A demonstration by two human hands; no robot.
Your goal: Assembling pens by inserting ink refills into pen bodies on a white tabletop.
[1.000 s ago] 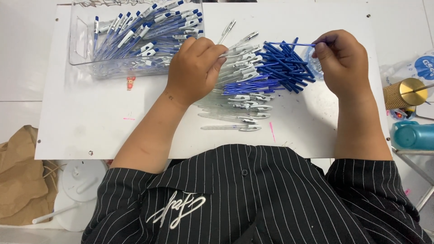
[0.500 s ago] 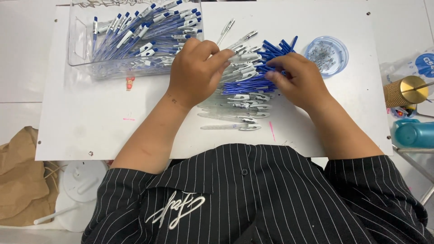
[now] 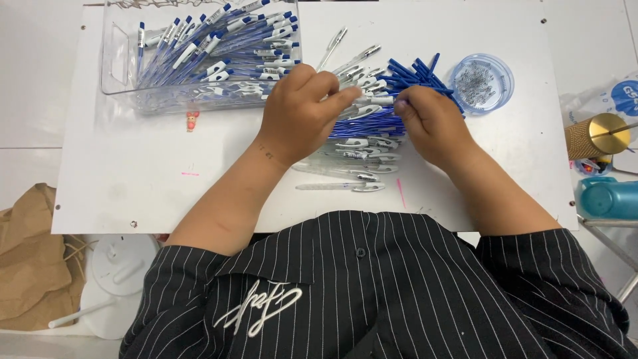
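Left hand (image 3: 302, 110) curled over the near end of a clear pen barrel (image 3: 359, 101), fingers closed on it, just above centre of the frame. Right hand (image 3: 428, 119) pinched narrow at thumb and forefinger on a blue refill (image 3: 392, 103), tip brought up against the barrel's open end, the two hands nearly touching. Judged as the step of threading a refill into a barrel, part-way in or just starting; how deep it sits cannot be told, being hidden by the fingers.

Directly below and between the hands, a heap of clear barrels with white clips (image 3: 362, 143), several lying singly toward the lower middle. Behind the right hand, fanned toward the upper right, a pile of loose blue refills (image 3: 422, 73). Further right, a round blue-rimmed dish of small springs (image 3: 480, 81). In the upper left, a clear plastic bin (image 3: 123, 73) full of finished blue-and-white pens (image 3: 212, 43). All on a white tabletop (image 3: 133, 173).

Next move, as judged: keeping barrel and refill in line, pushing straight without bending the thin refill, barrel gripped firmly against rolling.
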